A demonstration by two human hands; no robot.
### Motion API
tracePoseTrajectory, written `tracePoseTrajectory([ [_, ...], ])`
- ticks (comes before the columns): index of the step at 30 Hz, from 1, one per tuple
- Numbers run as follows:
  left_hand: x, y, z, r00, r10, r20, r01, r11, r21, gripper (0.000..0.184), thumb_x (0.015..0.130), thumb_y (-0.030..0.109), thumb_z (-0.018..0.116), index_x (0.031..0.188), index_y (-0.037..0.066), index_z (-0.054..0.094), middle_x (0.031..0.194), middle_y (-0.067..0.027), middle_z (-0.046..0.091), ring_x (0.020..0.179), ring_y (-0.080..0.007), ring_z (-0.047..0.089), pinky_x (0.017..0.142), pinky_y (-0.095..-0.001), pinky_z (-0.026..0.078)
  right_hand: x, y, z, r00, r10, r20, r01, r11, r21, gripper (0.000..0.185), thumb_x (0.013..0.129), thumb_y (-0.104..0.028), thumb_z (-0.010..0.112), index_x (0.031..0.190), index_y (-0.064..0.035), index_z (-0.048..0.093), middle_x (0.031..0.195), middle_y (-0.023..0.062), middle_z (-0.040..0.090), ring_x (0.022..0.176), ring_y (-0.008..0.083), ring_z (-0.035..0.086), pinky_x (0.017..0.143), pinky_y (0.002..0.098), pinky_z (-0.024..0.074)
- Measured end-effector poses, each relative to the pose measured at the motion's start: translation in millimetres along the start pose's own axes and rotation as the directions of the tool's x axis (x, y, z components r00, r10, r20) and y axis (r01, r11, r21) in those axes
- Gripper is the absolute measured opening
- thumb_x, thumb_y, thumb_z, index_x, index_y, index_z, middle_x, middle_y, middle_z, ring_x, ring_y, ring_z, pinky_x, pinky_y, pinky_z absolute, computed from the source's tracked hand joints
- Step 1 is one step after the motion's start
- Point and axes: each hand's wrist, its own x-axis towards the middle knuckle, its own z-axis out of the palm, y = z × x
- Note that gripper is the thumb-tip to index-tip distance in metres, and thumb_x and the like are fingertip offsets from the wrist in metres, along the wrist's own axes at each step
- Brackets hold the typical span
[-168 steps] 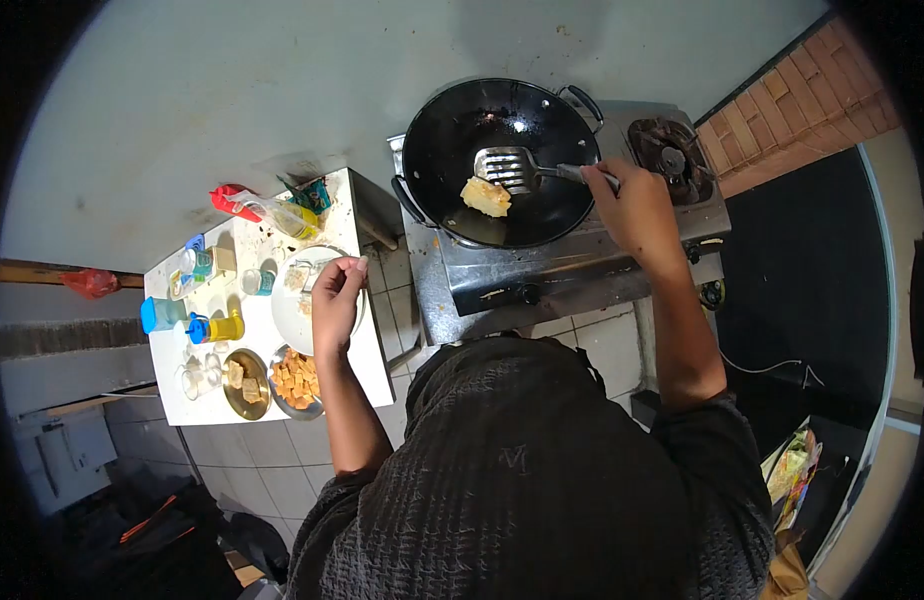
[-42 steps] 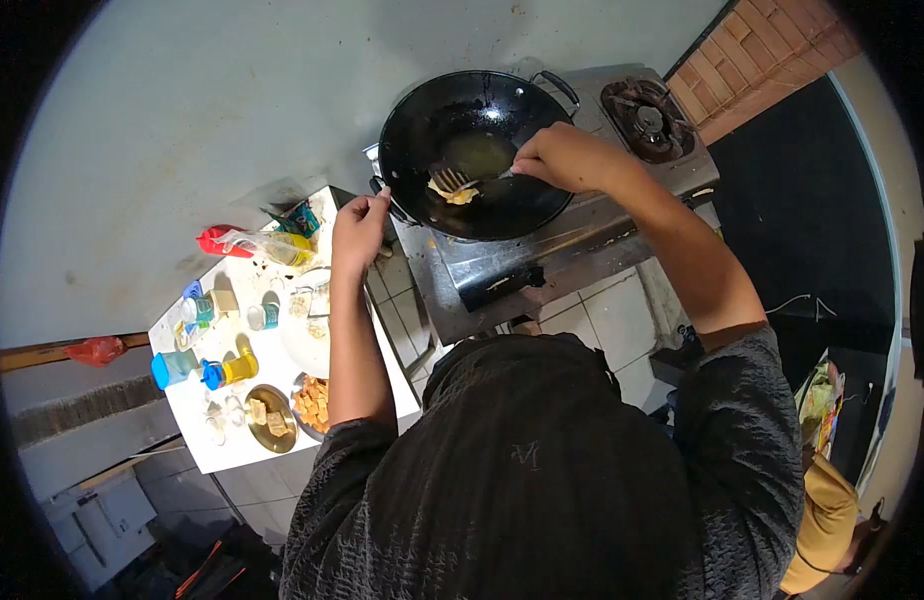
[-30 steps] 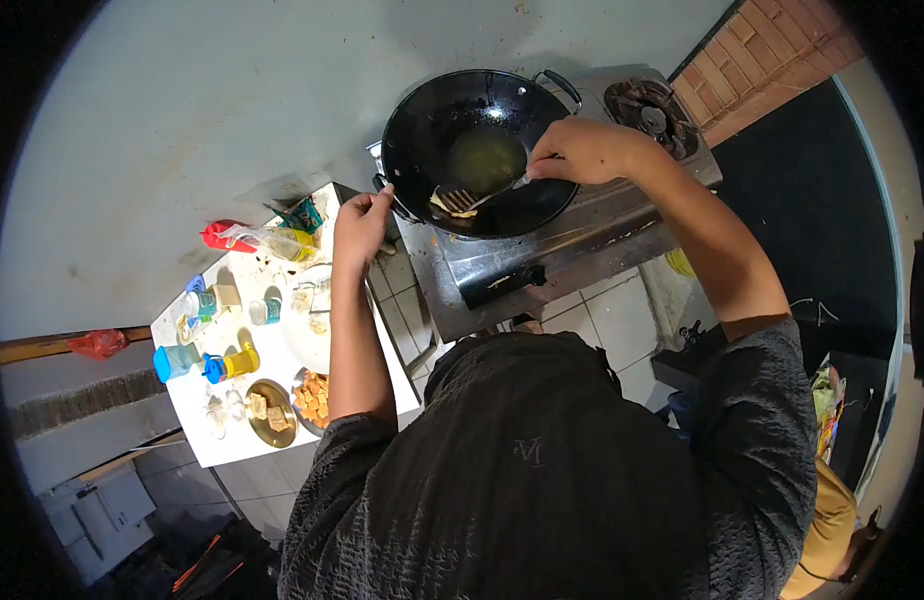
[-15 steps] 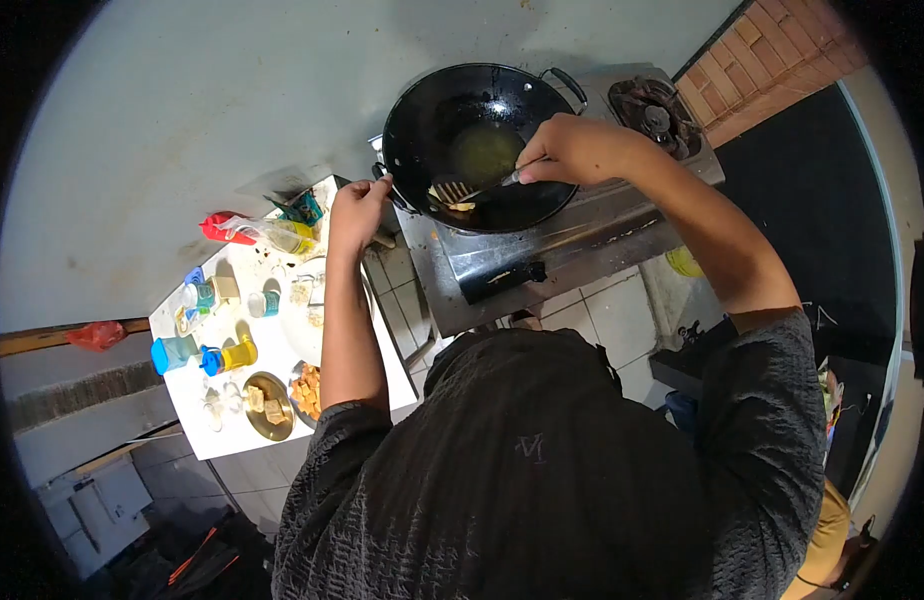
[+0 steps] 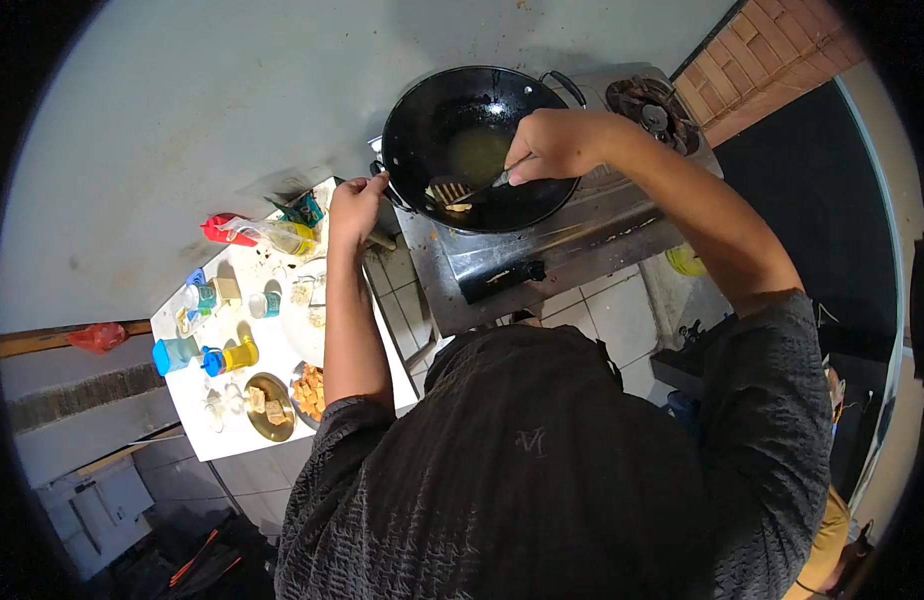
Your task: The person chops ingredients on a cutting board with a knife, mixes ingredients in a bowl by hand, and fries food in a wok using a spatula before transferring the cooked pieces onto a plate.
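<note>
My right hand (image 5: 547,145) is closed round the handle of a slotted metal spatula (image 5: 450,191), whose blade rests low in the left part of a black wok (image 5: 412,130). A pale yellow piece of food (image 5: 459,207) lies at the blade, partly covered by it. Oil (image 5: 480,153) pools in the middle of the wok. At the wok's left side, my left hand (image 5: 357,205) is closed with its fingertips on the wok's left handle (image 5: 379,172).
Right of the wok is a second burner (image 5: 654,120) on the metal stove (image 5: 582,235). On the left, a white table (image 5: 217,440) bears a plate, jars, bottles, a metal dish (image 5: 272,425) with pale pieces and a bowl of orange-brown pieces (image 5: 309,390). Part of a person in yellow-brown clothing (image 5: 827,545) shows at lower right.
Over several seconds, my left hand moved from over the plate up to the wok handle. The spatula and food shifted left and lower in the wok; lately my right hand moved slightly left.
</note>
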Motion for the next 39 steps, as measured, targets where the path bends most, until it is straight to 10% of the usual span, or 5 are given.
tracePoseTrajectory([
  [17, 3.7, 1.8, -6.5, 0.998, -0.024, 0.052, 0.026, 0.999, -0.041, 0.039, 0.086, 0.034, 0.066, 0.073, -0.003, 0.067, 0.065, -0.0048, 0.061, 0.062, -0.0105, 0.05, 0.061, -0.0267, 0.041, 2.9, -10.9, -9.2, 0.998, 0.032, 0.062, -0.033, 0.999, 0.011, 0.034, 0.089, -0.027, 0.058, 0.107, 0.0004, 0.068, 0.083, 0.0162, 0.069, 0.074, 0.0243, 0.065, 0.07, 0.0348, 0.049],
  [23, 0.2, 4.3, -9.3, 0.995, -0.012, 0.099, 0.025, 0.991, -0.132, 0.038, 0.087, 0.033, 0.066, 0.073, -0.002, 0.067, 0.067, -0.0028, 0.061, 0.063, -0.0096, 0.05, 0.063, -0.025, 0.04, 0.0, -19.5, -10.7, 0.955, 0.273, 0.119, -0.296, 0.913, 0.28, 0.032, 0.09, -0.028, 0.058, 0.107, -0.0034, 0.07, 0.073, 0.0078, 0.068, 0.063, 0.0133, 0.062, 0.06, 0.0303, 0.0489],
  [26, -4.0, 9.0, -10.1, 0.995, -0.01, 0.1, 0.021, 0.994, -0.107, 0.038, 0.086, 0.034, 0.067, 0.074, -0.001, 0.067, 0.066, -0.0016, 0.06, 0.062, -0.0093, 0.048, 0.061, -0.0247, 0.039, 1.2, -14.4, -0.6, 0.961, 0.274, -0.043, -0.239, 0.899, 0.368, 0.034, 0.09, -0.032, 0.061, 0.107, -0.0041, 0.07, 0.071, 0.0059, 0.067, 0.061, 0.0117, 0.06, 0.055, 0.027, 0.0471],
  [28, -0.1, 2.7, -9.0, 0.994, -0.028, 0.107, 0.039, 0.994, -0.105, 0.038, 0.086, 0.035, 0.067, 0.074, -0.002, 0.067, 0.065, -0.0019, 0.059, 0.062, -0.0094, 0.048, 0.06, -0.025, 0.039, 8.2, -3.2, 18.2, 0.89, 0.265, -0.372, -0.115, 0.918, 0.379, 0.041, 0.089, -0.044, 0.061, 0.08, -0.0049, 0.071, 0.069, 0.005, 0.066, 0.06, 0.0127, 0.06, 0.055, 0.0275, 0.0455],
  [39, 0.1, 2.3, -9.2, 0.994, 0.008, 0.106, -0.002, 0.998, -0.063, 0.042, 0.086, 0.036, 0.066, 0.073, -0.003, 0.066, 0.065, -0.005, 0.061, 0.061, -0.0117, 0.05, 0.061, -0.0271, 0.042, 33.9, 1.4, 72.8, 0.69, 0.511, -0.513, 0.143, 0.598, 0.789, 0.055, 0.097, -0.048, 0.05, 0.068, -0.0035, 0.066, 0.064, 0.0006, 0.06, 0.053, 0.007, 0.048, 0.052, 0.0233, 0.0379],
])
